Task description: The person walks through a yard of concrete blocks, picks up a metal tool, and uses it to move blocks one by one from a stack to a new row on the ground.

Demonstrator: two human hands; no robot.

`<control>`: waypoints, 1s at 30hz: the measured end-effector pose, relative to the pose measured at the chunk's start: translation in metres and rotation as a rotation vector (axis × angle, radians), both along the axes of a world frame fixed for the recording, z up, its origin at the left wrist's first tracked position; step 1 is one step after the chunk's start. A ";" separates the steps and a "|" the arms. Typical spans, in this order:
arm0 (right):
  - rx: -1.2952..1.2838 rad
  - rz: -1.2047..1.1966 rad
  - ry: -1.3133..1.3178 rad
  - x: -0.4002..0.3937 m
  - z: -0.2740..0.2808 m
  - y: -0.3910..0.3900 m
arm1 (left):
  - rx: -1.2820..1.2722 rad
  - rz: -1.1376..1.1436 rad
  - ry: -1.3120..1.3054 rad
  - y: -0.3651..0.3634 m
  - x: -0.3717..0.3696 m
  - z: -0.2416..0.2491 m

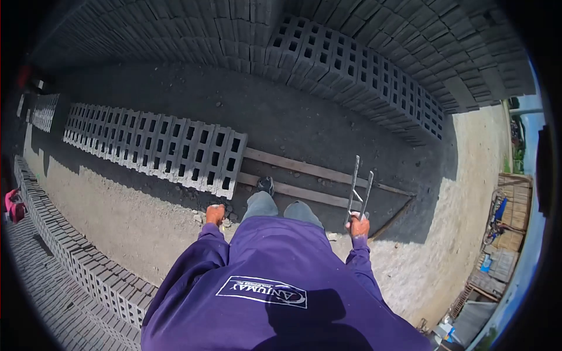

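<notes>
My right hand [357,226] is wrapped round a grey metal two-pronged frame [367,192], like a block carrier, its two long bars pointing forward past the boards. At my other side, my left hand [215,214] hangs with curled fingers and nothing visible in it. It is beside the near end of a row of hollow concrete blocks [153,143], apart from them. From that end, two wooden boards [304,166] run along the ground to the right. My feet stand by the lower board, one dark shoe [266,185] showing.
Stacked hollow blocks [351,67] form a high wall ahead. More blocks [96,266] are piled behind on the left, with a pink-red item [16,206] on them. A thin wooden strip [393,219] lies slanted at the boards' right end. Bamboo structures [515,202] stand far right.
</notes>
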State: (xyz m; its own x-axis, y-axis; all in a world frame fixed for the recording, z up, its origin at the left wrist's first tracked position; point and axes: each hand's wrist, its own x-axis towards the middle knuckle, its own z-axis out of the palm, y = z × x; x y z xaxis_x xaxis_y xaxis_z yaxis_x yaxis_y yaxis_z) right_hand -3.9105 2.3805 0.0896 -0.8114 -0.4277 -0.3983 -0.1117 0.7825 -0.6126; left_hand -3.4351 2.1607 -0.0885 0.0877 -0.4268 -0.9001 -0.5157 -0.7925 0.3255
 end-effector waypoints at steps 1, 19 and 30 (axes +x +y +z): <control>0.011 0.167 0.128 -0.009 -0.024 -0.020 | -0.086 0.128 -0.050 -0.011 -0.024 0.033; 0.192 1.269 0.150 -0.090 -0.058 -0.559 | -0.044 0.718 -0.285 -0.051 -0.184 -0.047; 0.311 1.283 -0.008 -0.019 -0.301 -0.658 | -0.133 0.424 -0.442 -0.255 -0.260 -0.116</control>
